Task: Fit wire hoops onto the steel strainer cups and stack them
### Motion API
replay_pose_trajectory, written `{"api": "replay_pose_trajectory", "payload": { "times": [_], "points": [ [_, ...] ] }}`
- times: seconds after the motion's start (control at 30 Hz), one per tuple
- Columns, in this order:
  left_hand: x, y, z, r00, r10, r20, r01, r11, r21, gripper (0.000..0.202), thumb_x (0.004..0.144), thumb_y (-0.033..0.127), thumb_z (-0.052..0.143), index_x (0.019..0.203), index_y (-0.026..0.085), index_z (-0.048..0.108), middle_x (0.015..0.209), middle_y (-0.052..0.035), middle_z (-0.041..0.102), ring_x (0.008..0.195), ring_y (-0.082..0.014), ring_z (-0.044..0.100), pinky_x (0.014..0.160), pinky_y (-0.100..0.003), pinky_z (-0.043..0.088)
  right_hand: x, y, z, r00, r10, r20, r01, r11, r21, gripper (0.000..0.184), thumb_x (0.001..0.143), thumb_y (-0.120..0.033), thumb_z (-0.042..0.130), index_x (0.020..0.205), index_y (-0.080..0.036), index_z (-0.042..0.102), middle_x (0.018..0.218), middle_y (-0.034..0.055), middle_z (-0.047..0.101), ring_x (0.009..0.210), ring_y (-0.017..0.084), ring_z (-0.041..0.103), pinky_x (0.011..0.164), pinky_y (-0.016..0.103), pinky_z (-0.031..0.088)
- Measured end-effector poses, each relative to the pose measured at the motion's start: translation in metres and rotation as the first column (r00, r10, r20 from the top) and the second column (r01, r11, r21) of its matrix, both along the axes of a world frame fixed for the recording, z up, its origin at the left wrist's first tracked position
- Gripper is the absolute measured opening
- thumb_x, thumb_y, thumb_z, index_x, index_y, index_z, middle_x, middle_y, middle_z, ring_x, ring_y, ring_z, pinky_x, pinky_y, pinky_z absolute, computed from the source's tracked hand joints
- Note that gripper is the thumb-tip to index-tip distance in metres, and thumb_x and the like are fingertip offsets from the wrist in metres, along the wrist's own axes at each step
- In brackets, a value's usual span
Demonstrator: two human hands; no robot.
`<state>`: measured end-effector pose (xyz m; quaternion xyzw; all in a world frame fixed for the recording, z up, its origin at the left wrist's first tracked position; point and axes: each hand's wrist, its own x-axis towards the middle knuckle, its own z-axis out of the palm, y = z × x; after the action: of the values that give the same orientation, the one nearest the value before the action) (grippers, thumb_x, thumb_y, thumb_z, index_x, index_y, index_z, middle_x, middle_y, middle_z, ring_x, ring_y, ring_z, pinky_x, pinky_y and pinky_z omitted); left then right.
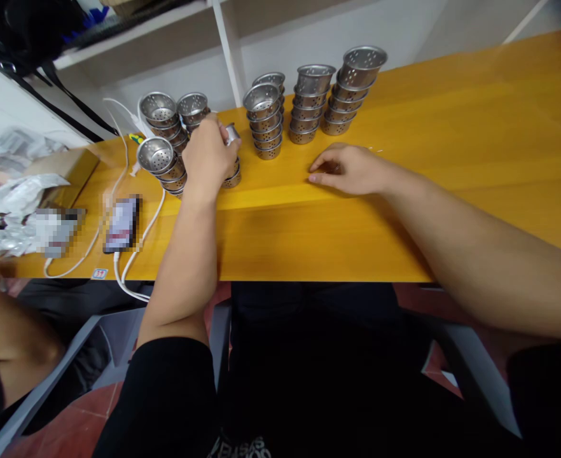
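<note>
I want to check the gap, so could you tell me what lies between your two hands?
In the head view, only bare yellow table lies between the left hand and the right hand.

Shiny perforated metal strainer cups (266, 121), glossy smooth orange wood-look tabletop (452, 159), crinkled glossy plastic wrappers (18, 203) at nine o'clock, smooth white plastic-coated cable (132, 254), matt black cloth sleeve (166, 401)
</note>
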<state>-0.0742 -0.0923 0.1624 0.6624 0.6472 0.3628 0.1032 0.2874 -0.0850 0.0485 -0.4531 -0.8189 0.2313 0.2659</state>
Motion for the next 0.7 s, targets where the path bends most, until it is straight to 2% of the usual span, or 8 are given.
{"api": "replay_pose_trajectory", "payload": {
  "times": [0.1,0.17,0.2,0.27,0.33,0.43,0.53,0.7],
  "points": [
    [0.011,-0.008,0.007,1.0,-0.001,0.012,-0.001,0.987,0.158,0.053,0.092,0.034,0.104,0.118,0.039,0.058,0.112,-0.0022,0.079,0.109,-0.0358,0.07,0.106,-0.053,0.051,-0.001,0.0,0.0,1.0,-0.009,-0.016,0.009,1.0,0.008,0.031,0.111,-0.064,0.091,0.118,-0.034,0.094,0.131,0.0153,0.092,0.118,0.048,0.088,0.117,0.075,0.075],
    [0.018,-0.012,0.009,0.992,-0.128,0.006,0.12,0.945,0.303,0.05,0.101,0.035,0.097,0.134,0.035,0.06,0.106,0.0002,0.075,0.097,-0.029,0.066,0.1,-0.05,0.052,-0.002,-0.001,0.001,0.999,-0.024,-0.043,0.024,1.0,0.008,0.029,0.11,-0.063,0.092,0.117,-0.034,0.093,0.131,0.0149,0.092,0.12,0.049,0.088,0.119,0.077,0.074],
    [0.02,-0.013,0.009,0.978,-0.206,-0.024,0.2,0.908,0.369,0.043,0.105,0.037,0.093,0.135,0.033,0.064,0.107,-0.0013,0.076,0.099,-0.0281,0.067,0.1,-0.049,0.055,-0.003,-0.002,0.003,0.998,-0.028,-0.057,0.029,1.0,0.012,0.029,0.111,-0.062,0.092,0.117,-0.034,0.093,0.132,0.0148,0.092,0.122,0.049,0.088,0.122,0.078,0.072],
    [0.024,-0.009,0.003,0.932,-0.344,-0.113,0.358,0.83,0.428,0.025,0.108,0.039,0.087,0.126,0.032,0.073,0.122,-0.0084,0.081,0.117,-0.0318,0.075,0.112,-0.051,0.06,-0.005,-0.005,0.006,0.996,-0.025,-0.086,0.028,0.999,0.037,0.028,0.114,-0.061,0.09,0.117,-0.034,0.092,0.136,0.0148,0.093,0.128,0.048,0.087,0.129,0.079,0.068],
    [0.028,-0.002,-0.008,0.867,-0.457,-0.197,0.497,0.781,0.378,0.014,0.108,0.035,0.083,0.121,0.033,0.079,0.145,-0.0132,0.08,0.145,-0.0383,0.074,0.13,-0.055,0.059,-0.007,-0.007,0.01,0.993,-0.025,-0.115,0.037,0.994,0.101,0.029,0.115,-0.062,0.087,0.115,-0.033,0.091,0.137,0.0142,0.093,0.132,0.048,0.086,0.133,0.078,0.066],
    [0.038,0.01,-0.033,0.748,-0.609,-0.265,0.662,0.714,0.23,0.032,0.11,0.027,0.075,0.138,0.038,0.083,0.166,-0.0111,0.076,0.167,-0.0403,0.067,0.143,-0.058,0.053,-0.011,-0.011,0.017,0.983,-0.057,-0.174,0.093,0.974,0.206,0.03,0.116,-0.062,0.083,0.114,-0.033,0.088,0.133,0.0139,0.093,0.132,0.045,0.086,0.133,0.073,0.066],
    [0.05,0.018,-0.056,0.667,-0.663,-0.34,0.733,0.666,0.139,0.041,0.109,0.019,0.069,0.142,0.037,0.085,0.171,-0.0102,0.078,0.168,-0.0411,0.068,0.146,-0.063,0.052,-0.015,-0.015,0.024,0.956,-0.058,-0.288,0.135,0.957,0.255,0.031,0.117,-0.063,0.084,0.123,-0.033,0.087,0.137,0.016,0.093,0.133,0.042,0.086,0.135,0.067,0.065],
    [0.059,0.023,-0.075,0.624,-0.665,-0.41,0.761,0.636,0.126,0.04,0.111,0.012,0.06,0.14,0.03,0.082,0.161,-0.0119,0.081,0.156,-0.0402,0.075,0.139,-0.065,0.058,-0.023,-0.021,0.029,0.909,0.034,-0.414,0.055,0.978,0.201,0.064,0.105,-0.075,0.095,0.155,-0.038,0.082,0.163,0.0143,0.087,0.134,0.042,0.086,0.127,0.064,0.071]
  ]
}}
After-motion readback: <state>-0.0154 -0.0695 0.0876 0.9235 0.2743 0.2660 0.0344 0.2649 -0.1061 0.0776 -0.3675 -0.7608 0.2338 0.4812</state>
